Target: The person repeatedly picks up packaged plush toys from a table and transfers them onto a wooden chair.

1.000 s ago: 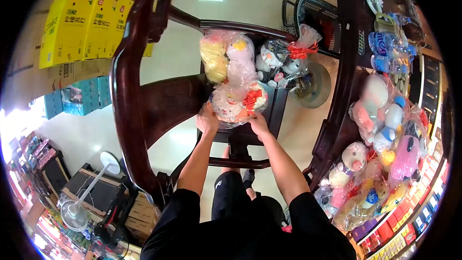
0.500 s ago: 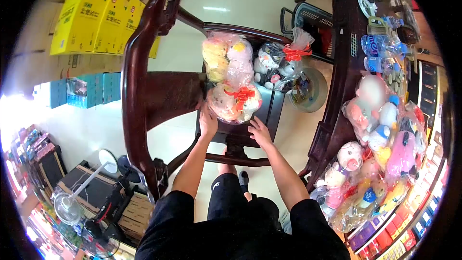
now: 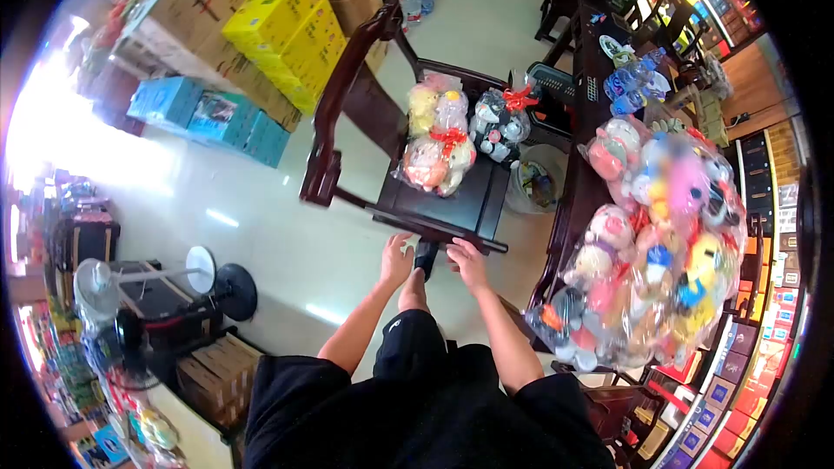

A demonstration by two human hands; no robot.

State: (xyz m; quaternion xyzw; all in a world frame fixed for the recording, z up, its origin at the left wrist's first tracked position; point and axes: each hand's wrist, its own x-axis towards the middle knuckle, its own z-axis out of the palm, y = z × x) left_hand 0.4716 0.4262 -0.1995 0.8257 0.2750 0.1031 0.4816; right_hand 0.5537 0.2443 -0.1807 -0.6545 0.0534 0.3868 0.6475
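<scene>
Two clear-wrapped bundles of plush toys rest on the seat of a dark wooden chair (image 3: 434,209). One bundle (image 3: 439,135), in yellow, pink and white, is tied with a red ribbon; the other bundle (image 3: 497,128), black and white with a red bow, lies to its right. Just off the seat's near edge is my left hand (image 3: 397,262), its fingers loosely bent and apart, with nothing in it. My right hand (image 3: 468,262) is beside that same edge, fingers spread and holding nothing; whether it touches the wood I cannot tell.
A dark table (image 3: 569,234) on the right bears a big pile of bagged plush toys (image 3: 651,243) and water bottles (image 3: 634,82). A clear bin (image 3: 537,181) stands between chair and table. Yellow boxes (image 3: 291,39) are stacked back left; fans (image 3: 201,271) stand lower left.
My hands have left the ribboned bundle and come back toward me, past the seat's near edge. The view has shifted, showing more of the room; both bundles stay on the chair.
</scene>
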